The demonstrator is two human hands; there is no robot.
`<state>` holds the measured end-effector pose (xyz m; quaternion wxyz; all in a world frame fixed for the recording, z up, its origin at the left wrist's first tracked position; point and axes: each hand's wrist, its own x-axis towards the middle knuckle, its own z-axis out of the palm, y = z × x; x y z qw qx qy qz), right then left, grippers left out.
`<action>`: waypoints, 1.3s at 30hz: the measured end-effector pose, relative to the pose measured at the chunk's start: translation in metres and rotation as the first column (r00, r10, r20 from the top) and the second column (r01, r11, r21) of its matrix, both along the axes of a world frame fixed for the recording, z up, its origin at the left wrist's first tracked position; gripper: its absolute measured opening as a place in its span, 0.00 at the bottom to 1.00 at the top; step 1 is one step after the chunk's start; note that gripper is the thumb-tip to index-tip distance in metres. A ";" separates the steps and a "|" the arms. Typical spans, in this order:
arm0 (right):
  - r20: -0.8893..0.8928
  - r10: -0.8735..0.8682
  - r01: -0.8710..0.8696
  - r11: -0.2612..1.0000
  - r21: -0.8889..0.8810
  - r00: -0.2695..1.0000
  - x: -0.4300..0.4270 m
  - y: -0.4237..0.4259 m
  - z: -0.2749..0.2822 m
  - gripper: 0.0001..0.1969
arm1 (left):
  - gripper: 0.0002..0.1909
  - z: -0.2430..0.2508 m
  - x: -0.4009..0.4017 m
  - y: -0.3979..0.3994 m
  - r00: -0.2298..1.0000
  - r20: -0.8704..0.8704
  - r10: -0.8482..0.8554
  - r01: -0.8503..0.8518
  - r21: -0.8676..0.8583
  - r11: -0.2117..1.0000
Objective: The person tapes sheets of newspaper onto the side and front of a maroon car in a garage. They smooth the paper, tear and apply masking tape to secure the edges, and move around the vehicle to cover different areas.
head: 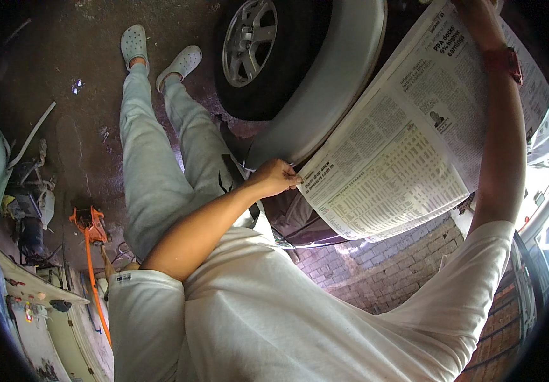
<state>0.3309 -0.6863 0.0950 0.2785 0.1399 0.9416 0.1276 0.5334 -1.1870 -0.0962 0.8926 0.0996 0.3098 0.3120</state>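
My left hand [274,178] pinches a lower corner of a newspaper sheet [379,157] between thumb and fingers. The sheet is spread at a slant along a car's fender, and its lower edge hangs loose and curls. At the top right my right hand [476,14], with a red watch on its wrist, reaches to the far end of the newspaper. Its fingers are cut off by the picture's edge, so their grip cannot be made out. Beside the paper runs the car's silver wheel-arch flare [331,105], with dark bodywork [298,219] showing below my left hand.
The car's wheel [250,43] stands close by my feet in pale clogs [134,45]. An orange floor jack [90,224] with a long handle lies at left, near cluttered equipment [31,224]. Brick paving [384,272] shows beyond the newspaper.
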 end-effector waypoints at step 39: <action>0.049 0.173 -0.169 0.983 -0.075 0.984 0.004 0.019 -0.005 0.07 | 0.43 0.017 -0.090 0.126 0.522 -0.521 0.675 0.239 0.849 0.471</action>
